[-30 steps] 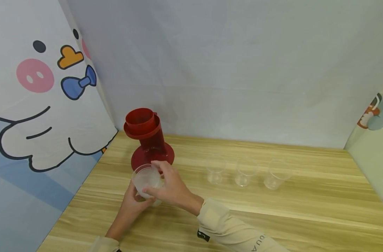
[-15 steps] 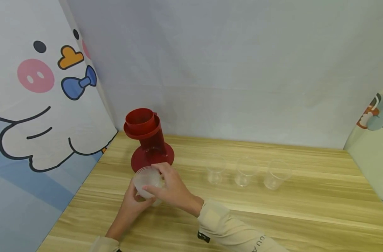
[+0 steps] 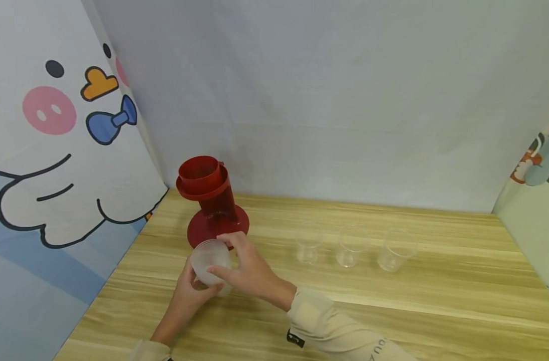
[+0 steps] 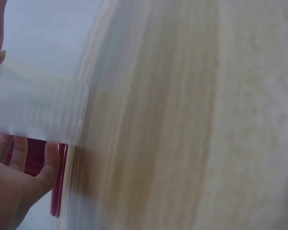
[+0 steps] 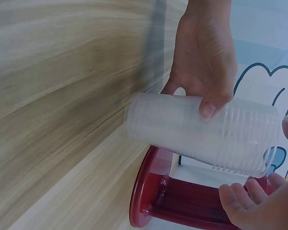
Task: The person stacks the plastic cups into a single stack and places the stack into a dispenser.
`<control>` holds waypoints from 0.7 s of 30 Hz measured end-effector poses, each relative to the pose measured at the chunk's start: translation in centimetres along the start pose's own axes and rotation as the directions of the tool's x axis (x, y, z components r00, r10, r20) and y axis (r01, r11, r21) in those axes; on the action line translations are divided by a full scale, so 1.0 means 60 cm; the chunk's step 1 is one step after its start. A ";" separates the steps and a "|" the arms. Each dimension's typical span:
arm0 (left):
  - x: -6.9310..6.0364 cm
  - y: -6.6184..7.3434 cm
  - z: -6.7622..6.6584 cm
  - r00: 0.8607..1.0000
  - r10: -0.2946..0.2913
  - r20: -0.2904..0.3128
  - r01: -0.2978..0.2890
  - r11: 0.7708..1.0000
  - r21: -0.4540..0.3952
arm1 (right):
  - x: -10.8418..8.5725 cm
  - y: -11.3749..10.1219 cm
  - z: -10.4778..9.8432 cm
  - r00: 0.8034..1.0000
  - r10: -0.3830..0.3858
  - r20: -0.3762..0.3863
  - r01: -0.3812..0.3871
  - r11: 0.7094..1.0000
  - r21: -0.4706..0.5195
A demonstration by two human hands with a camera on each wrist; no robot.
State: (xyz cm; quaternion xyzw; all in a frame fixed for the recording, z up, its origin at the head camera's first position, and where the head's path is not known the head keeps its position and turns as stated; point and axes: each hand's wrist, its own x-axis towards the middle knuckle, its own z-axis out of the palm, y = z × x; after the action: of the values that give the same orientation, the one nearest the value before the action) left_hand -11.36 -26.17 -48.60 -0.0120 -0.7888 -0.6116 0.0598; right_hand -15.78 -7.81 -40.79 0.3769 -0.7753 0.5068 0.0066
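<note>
The top cup (image 3: 209,256) has been lowered into the stack (image 5: 180,127), gripped by the left hand (image 3: 190,293) and pinched by the right hand (image 3: 252,271), so its nesting seems complete.

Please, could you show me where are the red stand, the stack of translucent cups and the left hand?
Red stand (image 3: 218,205): head view, on its upright column.
Stack of translucent cups (image 5: 189,132): right wrist view, on its side wall.
Left hand (image 5: 202,64): right wrist view, middle of the hand.
</note>
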 end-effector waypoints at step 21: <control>0.001 -0.006 0.006 1.000 0.017 -0.025 -0.017 1.000 0.019 | -0.014 0.009 -0.042 0.993 -0.071 -0.096 0.061 0.993 -0.102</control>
State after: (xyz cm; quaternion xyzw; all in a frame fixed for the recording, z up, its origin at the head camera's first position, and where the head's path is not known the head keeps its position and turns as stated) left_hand -11.48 -25.94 -49.02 -0.0105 -0.7936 -0.6037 0.0750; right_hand -16.43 -5.20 -40.33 0.3758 -0.7852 0.4855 0.0805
